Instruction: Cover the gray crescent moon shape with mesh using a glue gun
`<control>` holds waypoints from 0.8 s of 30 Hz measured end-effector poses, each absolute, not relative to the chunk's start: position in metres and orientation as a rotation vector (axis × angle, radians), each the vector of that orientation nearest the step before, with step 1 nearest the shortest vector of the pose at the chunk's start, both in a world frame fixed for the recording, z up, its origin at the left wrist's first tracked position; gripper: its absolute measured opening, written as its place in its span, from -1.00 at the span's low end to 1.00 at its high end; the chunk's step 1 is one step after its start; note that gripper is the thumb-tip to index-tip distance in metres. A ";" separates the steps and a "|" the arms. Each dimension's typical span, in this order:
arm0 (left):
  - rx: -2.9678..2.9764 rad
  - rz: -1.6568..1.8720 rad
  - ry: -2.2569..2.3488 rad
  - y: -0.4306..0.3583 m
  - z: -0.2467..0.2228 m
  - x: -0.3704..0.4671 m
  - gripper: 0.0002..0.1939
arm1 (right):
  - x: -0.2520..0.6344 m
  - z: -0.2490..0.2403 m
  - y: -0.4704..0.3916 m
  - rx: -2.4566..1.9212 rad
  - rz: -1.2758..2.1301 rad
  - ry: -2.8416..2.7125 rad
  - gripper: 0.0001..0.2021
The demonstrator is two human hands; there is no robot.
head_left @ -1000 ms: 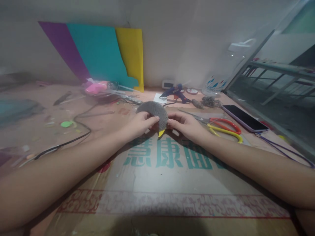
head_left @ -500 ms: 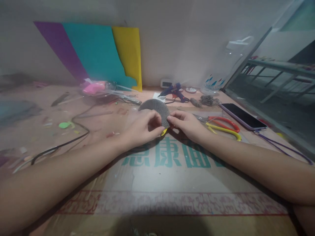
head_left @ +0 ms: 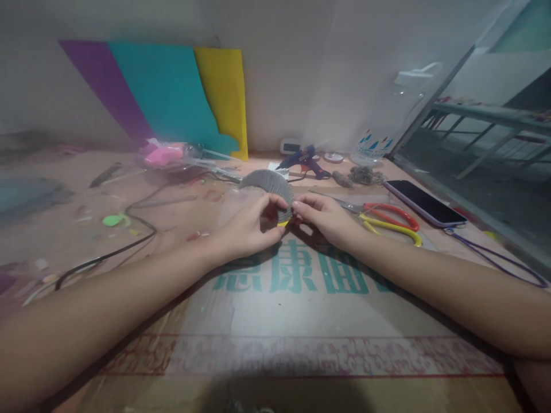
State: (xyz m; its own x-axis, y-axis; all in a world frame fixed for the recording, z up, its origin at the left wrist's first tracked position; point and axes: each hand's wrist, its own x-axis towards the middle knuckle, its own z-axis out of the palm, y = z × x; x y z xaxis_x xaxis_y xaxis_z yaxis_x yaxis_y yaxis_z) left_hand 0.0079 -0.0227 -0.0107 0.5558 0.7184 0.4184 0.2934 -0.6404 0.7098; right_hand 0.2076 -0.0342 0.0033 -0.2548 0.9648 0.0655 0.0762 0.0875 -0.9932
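Observation:
A grey, ribbed, curved piece (head_left: 271, 184) with a bit of yellow at its lower edge stands between my hands over the printed board (head_left: 284, 315). My left hand (head_left: 252, 225) grips its lower left part between thumb and fingers, near the yellow. At its right edge, my right hand (head_left: 321, 217) pinches with thumb and forefinger; the fingertips touch the grey edge. Part of the piece is hidden behind my left hand.
Scissors with red and yellow handles (head_left: 390, 222) and a phone (head_left: 424, 202) lie at the right. Behind are a glue gun (head_left: 305, 162), grey yarn (head_left: 365, 175) and a clear bottle (head_left: 374, 143). A black cable (head_left: 107, 256) and scraps lie left; coloured sheets (head_left: 167, 92) lean on the wall.
The grey piece has shifted slightly left and turned in my hands, and less of its yellow part shows. My right fingertips have moved slightly.

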 end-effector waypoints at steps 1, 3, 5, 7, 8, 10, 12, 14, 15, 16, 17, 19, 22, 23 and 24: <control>2.201 0.964 0.816 -0.022 -0.011 0.008 -0.70 | 0.208 0.004 -0.035 -1.082 1.281 -1.525 -0.74; 2.176 0.983 0.828 -0.022 -0.011 0.008 -0.71 | 0.207 0.007 -0.037 -1.106 1.272 -1.604 -0.77; 2.149 1.004 0.842 -0.022 -0.010 0.009 -0.72 | 0.206 0.010 -0.038 -1.160 1.258 -1.687 -0.79; 2.128 1.020 0.862 -0.021 -0.010 0.009 -0.72 | 0.205 0.013 -0.039 -1.236 1.204 -1.739 -0.82; 2.120 1.026 0.869 -0.021 -0.010 0.009 -0.71 | 0.205 0.013 -0.039 -1.270 1.168 -1.751 -0.84; 2.110 1.036 0.869 -0.019 -0.011 0.009 -0.71 | 0.204 0.012 -0.038 -1.317 1.099 -1.758 -0.86; 2.099 1.034 0.855 -0.017 -0.014 0.009 -0.70 | 0.205 0.010 -0.036 -1.333 1.049 -1.759 -0.85; 2.085 1.019 0.839 -0.015 -0.016 0.009 -0.69 | 0.206 0.008 -0.035 -1.323 1.022 -1.759 -0.83; 2.077 1.009 0.836 -0.015 -0.016 0.009 -0.69 | 0.206 0.007 -0.034 -1.317 1.019 -1.758 -0.82; 2.069 1.002 0.834 -0.015 -0.017 0.009 -0.69 | 0.207 0.006 -0.034 -1.311 1.019 -1.756 -0.81; 2.061 0.996 0.832 -0.015 -0.017 0.009 -0.69 | 0.207 0.006 -0.034 -1.304 1.023 -1.751 -0.81; 2.046 0.985 0.826 -0.015 -0.016 0.009 -0.69 | 0.208 0.005 -0.034 -1.299 1.035 -1.739 -0.80; 2.034 0.963 0.829 -0.016 -0.016 0.008 -0.69 | 0.207 0.007 -0.035 -1.308 1.049 -1.728 -0.80; 2.033 0.957 0.831 -0.016 -0.016 0.008 -0.69 | 0.207 0.007 -0.035 -1.312 1.053 -1.725 -0.80; 2.032 0.957 0.833 -0.016 -0.017 0.008 -0.69 | 0.207 0.007 -0.035 -1.313 1.054 -1.723 -0.81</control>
